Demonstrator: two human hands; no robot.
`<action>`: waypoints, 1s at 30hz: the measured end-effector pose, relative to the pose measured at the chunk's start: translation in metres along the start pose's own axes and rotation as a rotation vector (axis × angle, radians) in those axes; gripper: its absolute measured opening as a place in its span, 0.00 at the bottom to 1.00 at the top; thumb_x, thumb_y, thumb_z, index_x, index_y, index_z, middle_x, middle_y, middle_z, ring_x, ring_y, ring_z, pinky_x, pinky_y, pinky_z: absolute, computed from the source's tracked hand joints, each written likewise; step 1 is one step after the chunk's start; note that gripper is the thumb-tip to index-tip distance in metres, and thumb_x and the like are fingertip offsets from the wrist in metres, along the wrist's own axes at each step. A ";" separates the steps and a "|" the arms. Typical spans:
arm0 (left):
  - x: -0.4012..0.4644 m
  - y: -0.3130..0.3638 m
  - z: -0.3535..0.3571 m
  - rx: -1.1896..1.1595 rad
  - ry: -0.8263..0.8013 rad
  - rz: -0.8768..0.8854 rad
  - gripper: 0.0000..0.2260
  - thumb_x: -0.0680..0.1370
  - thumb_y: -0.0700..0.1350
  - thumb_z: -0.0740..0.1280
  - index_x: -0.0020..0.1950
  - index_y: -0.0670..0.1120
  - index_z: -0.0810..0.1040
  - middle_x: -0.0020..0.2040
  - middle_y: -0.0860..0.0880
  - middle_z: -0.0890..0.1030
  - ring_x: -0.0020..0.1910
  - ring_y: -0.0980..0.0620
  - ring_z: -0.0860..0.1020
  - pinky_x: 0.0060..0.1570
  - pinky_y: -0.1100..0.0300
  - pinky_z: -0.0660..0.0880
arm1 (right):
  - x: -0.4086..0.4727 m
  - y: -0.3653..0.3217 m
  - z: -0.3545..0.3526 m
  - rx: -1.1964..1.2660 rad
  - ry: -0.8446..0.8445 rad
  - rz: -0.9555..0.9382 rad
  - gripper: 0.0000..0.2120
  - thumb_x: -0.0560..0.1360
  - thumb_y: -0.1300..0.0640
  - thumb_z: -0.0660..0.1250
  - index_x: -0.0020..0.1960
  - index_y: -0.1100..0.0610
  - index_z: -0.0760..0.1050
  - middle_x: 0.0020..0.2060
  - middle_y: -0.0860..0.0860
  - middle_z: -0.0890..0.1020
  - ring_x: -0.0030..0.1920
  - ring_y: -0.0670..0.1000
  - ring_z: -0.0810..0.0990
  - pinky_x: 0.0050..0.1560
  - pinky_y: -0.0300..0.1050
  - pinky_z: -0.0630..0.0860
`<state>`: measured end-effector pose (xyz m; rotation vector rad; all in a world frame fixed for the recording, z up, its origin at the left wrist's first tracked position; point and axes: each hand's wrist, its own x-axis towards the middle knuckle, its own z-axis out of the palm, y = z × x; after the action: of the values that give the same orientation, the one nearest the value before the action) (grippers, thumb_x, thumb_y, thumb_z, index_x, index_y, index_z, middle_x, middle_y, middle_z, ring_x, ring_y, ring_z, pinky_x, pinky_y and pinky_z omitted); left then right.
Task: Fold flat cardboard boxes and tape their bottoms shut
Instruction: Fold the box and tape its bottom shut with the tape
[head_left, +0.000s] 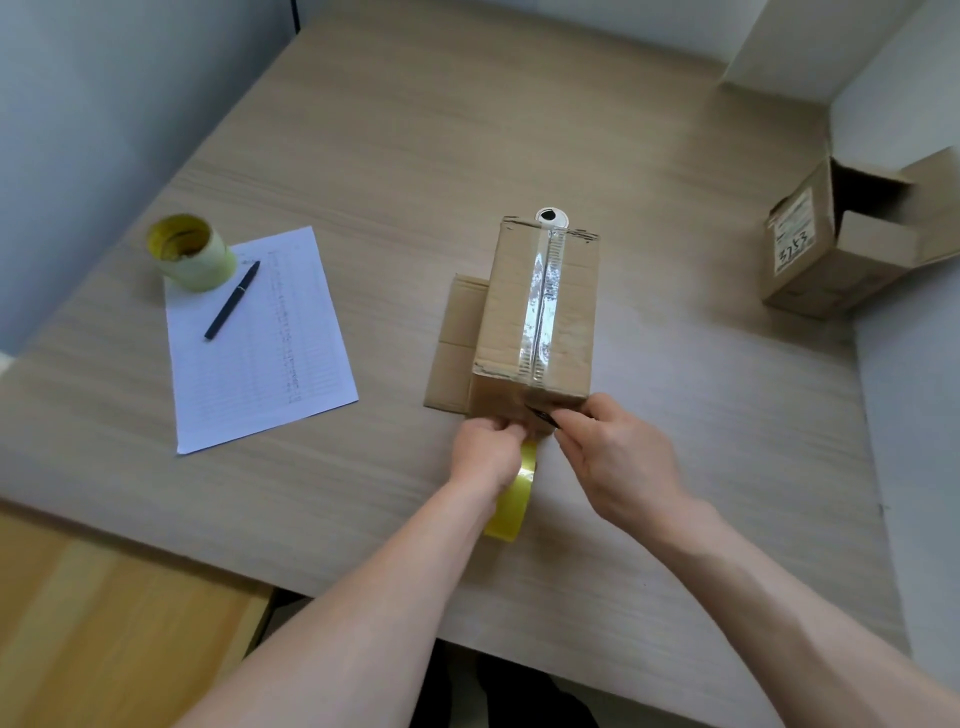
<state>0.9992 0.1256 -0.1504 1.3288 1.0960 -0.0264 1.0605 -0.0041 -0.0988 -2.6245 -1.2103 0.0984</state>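
Leftmost on the table (649, 156) we note a stack of yellowish tape rolls (190, 251) standing on the corner of a printed sheet of paper (270, 353), with a dark pen (232, 301) lying slantwise on the sheet just beside the stack. Near centre stands the cardboard box (537, 317), bottom side up, a shiny strip of clear tape (541, 299) running along its seam from far edge to near edge. Its open flaps (457, 343) lie flat on the table to its left. A round white grommet (551, 216) sits just behind the box. At the box's near face, our left hand (488, 449) pinches the tape end against the cardboard, with a yellow tape roll (511, 499) partly hidden beneath the wrist. Our right hand (618, 457) grips a small dark object (544, 414) at the same spot; we cannot tell what it is. Far right, well apart, a second box (810, 260) lies on its side, flaps open, a white label on it.
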 end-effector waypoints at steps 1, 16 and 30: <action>-0.001 0.001 0.000 0.020 0.005 0.004 0.12 0.75 0.45 0.71 0.34 0.40 0.81 0.33 0.43 0.80 0.41 0.40 0.83 0.44 0.46 0.79 | 0.000 0.000 0.002 -0.019 -0.004 0.009 0.08 0.79 0.51 0.64 0.52 0.51 0.79 0.44 0.51 0.77 0.37 0.60 0.77 0.29 0.46 0.70; -0.024 -0.009 -0.008 -0.068 -0.144 -0.034 0.09 0.76 0.44 0.71 0.36 0.45 0.83 0.37 0.42 0.81 0.45 0.38 0.82 0.44 0.54 0.72 | -0.060 0.101 0.024 -0.027 -0.211 0.543 0.10 0.79 0.52 0.65 0.57 0.51 0.80 0.51 0.54 0.79 0.49 0.60 0.79 0.43 0.51 0.76; -0.063 0.027 0.000 0.099 -0.322 0.300 0.11 0.81 0.44 0.64 0.55 0.59 0.81 0.56 0.48 0.74 0.52 0.54 0.79 0.44 0.71 0.75 | -0.035 -0.010 -0.006 1.425 -0.077 0.585 0.15 0.79 0.58 0.66 0.65 0.49 0.76 0.52 0.47 0.84 0.51 0.44 0.83 0.44 0.38 0.79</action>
<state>0.9812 0.0988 -0.0895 1.5061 0.6246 -0.0709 1.0311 -0.0258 -0.0924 -1.5344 -0.0962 0.8103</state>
